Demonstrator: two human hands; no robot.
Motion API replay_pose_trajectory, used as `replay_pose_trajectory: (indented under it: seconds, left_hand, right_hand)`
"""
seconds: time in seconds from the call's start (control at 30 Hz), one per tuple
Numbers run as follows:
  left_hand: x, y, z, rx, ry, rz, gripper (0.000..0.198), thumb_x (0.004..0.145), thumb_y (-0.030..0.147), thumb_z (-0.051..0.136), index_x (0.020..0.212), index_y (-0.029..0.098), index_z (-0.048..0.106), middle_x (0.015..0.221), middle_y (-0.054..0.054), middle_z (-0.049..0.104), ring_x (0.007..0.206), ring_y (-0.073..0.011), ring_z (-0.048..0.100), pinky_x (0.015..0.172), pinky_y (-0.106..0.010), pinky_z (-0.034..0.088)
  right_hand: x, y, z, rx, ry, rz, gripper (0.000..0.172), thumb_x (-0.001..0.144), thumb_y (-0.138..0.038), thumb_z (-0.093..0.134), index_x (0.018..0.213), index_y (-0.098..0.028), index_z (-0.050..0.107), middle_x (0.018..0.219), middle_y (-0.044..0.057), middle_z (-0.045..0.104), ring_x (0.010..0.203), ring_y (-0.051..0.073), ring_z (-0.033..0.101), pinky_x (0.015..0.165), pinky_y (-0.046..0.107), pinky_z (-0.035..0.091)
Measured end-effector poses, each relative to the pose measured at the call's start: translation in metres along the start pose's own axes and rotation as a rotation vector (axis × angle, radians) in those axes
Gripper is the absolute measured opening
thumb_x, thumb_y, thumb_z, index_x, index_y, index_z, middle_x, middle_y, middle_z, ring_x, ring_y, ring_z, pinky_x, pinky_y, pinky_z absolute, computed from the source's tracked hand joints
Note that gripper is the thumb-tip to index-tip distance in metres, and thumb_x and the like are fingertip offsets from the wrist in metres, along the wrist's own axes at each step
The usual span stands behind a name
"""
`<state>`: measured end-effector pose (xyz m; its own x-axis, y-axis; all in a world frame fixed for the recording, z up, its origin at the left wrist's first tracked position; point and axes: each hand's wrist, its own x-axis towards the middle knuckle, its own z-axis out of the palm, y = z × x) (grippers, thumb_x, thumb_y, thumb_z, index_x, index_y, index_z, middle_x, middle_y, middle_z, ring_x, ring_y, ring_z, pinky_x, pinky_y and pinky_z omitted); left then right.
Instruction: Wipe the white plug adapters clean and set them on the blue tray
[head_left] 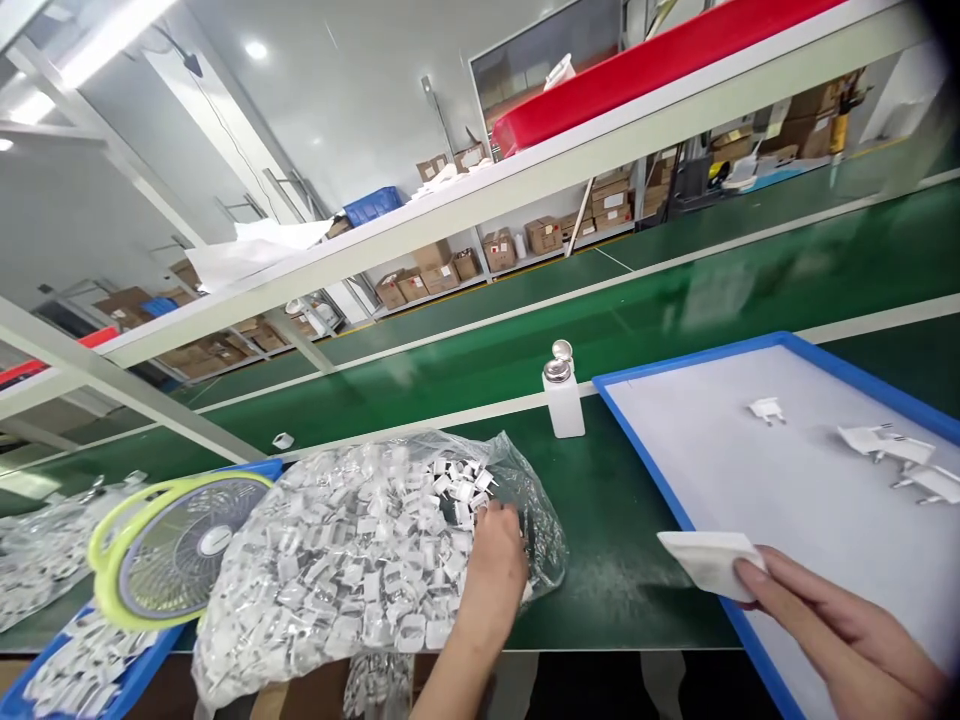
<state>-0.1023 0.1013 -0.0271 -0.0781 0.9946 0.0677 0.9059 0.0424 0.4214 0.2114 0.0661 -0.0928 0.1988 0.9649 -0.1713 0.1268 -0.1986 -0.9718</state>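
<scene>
My left hand reaches into the mouth of a clear plastic bag full of white plug adapters. Its fingers are curled down among the loose plugs, and the fingertips are partly hidden, so what they grip cannot be made out. My right hand pinches a folded white cloth between thumb and fingers, above the near left edge of a blue-rimmed white tray. Several white two-pin plugs lie on that tray, one plug apart from the others.
A white pump bottle with its metal lid flipped up stands between bag and tray. Left of the bag, a yellow-green fan rests over a blue tray of white parts. A shelf rail crosses above the green bench.
</scene>
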Motion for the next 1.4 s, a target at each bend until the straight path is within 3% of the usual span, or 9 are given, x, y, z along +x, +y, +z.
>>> replay_pose_trajectory:
  seconds: [0.13,0.23,0.33,0.5,0.63,0.83,0.97,1.2,1.4]
  left_hand:
    - [0.007,0.010,0.002,-0.079,0.008,0.012,0.029,0.085,0.004,0.050,0.109,0.015,0.063,0.105,-0.016,0.068,0.096,-0.0269,0.067,0.085,-0.038,0.053]
    - [0.009,0.031,0.019,-0.412,-0.092,0.053,0.024,0.088,0.011,0.057,0.109,0.020,0.061,0.100,-0.009,0.071,0.090,-0.0210,0.070,0.081,-0.031,0.056]
    - [-0.001,0.049,0.046,-0.726,-0.227,0.079,0.033,0.085,0.011,0.063,0.117,0.020,0.061,0.110,-0.010,0.072,0.100,-0.0211,0.070,0.090,-0.033,0.056]
    - [-0.014,0.052,0.069,-0.510,-0.160,0.257,0.041,0.082,0.000,0.052,0.115,0.019,0.067,0.115,-0.011,0.069,0.115,-0.0259,0.061,0.103,-0.044,0.050]
    - [-0.011,0.048,0.069,-0.429,-0.179,0.316,0.042,0.080,-0.005,0.042,0.105,0.017,0.068,0.102,-0.011,0.067,0.104,-0.0253,0.062,0.091,-0.041,0.055]
    - [-0.011,0.041,0.076,-0.325,-0.138,0.403,0.038,0.090,0.001,0.040,0.110,0.017,0.067,0.102,-0.013,0.068,0.104,-0.0260,0.063,0.090,-0.042,0.056]
    - [-0.011,0.040,0.079,-0.317,-0.097,0.445,0.036,0.090,0.002,0.039,0.108,0.016,0.068,0.097,-0.012,0.069,0.098,-0.0252,0.064,0.088,-0.042,0.058]
    - [-0.013,0.038,0.068,-0.523,-0.058,0.509,0.046,0.088,0.002,0.036,0.111,0.019,0.072,0.100,-0.011,0.075,0.098,-0.0232,0.067,0.070,-0.030,0.062]
    - [-0.037,0.053,0.048,-0.826,0.053,0.172,0.033,0.083,0.007,0.053,0.096,0.022,0.079,0.084,-0.003,0.077,0.078,-0.0195,0.071,0.069,-0.024,0.057]
  right_hand:
    - [-0.010,-0.036,0.031,0.010,-0.025,0.136,0.057,0.080,-0.073,0.064,0.103,-0.022,0.072,0.104,0.006,0.072,0.091,0.025,0.066,0.075,0.024,0.055]
    - [-0.018,-0.045,0.043,0.008,0.061,0.112,0.055,0.087,-0.072,0.056,0.104,-0.021,0.069,0.101,0.006,0.072,0.089,0.024,0.065,0.074,0.023,0.054]
    - [-0.021,-0.044,0.055,-0.119,0.158,-0.053,0.042,0.095,-0.061,0.053,0.094,-0.021,0.067,0.093,0.006,0.070,0.083,0.023,0.067,0.067,0.024,0.053]
    - [-0.016,-0.030,0.084,-0.365,0.270,-0.491,0.026,0.104,-0.033,0.041,0.103,-0.020,0.063,0.105,0.013,0.066,0.093,0.026,0.066,0.082,0.036,0.054]
    - [-0.016,-0.015,0.100,-0.406,0.106,-0.590,0.030,0.101,-0.018,0.038,0.113,-0.022,0.066,0.105,0.012,0.064,0.095,0.027,0.065,0.084,0.043,0.056]
    - [-0.034,0.000,0.093,-0.375,-0.137,-0.702,0.039,0.099,-0.011,0.040,0.125,-0.027,0.065,0.107,0.008,0.064,0.098,0.022,0.064,0.087,0.036,0.058]
    - [-0.031,0.001,0.098,-0.350,-0.112,-0.633,0.038,0.101,-0.015,0.036,0.124,-0.022,0.065,0.108,0.012,0.064,0.099,0.026,0.064,0.086,0.042,0.058]
    - [-0.004,-0.035,0.096,-0.193,-0.104,-0.336,0.042,0.101,-0.034,0.036,0.071,-0.020,0.061,0.083,0.008,0.058,0.076,0.024,0.061,0.073,0.043,0.052]
    - [-0.028,-0.065,0.075,0.149,-0.163,-0.018,0.041,0.099,-0.051,0.046,0.092,-0.018,0.070,0.088,0.010,0.070,0.080,0.024,0.068,0.071,0.034,0.059]
